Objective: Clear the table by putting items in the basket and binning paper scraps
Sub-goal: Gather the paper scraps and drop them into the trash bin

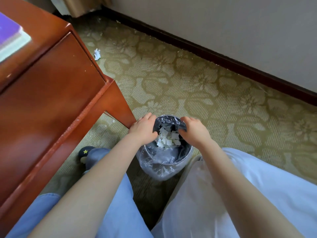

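a red-brown wooden surface (pixel 56 86) stands on the left with a purple book (pixel 10 35) on top, its leg just beside the bin (pixel 164 169). a crumpled paper (pixel 97 54) lies on the patterned carpet (pixel 205 86), and a star-marked slipper (pixel 85 152) shows beside the left forearm. the left grip (pixel 143 128) and right grip (pixel 194 130) hover over the bin's mouth, fingers curled downward — i cannot tell whether they pinch anything. between them, small white paper scraps (pixel 169 138) cluster in the opening of the bin, which is lined with a clear bag.
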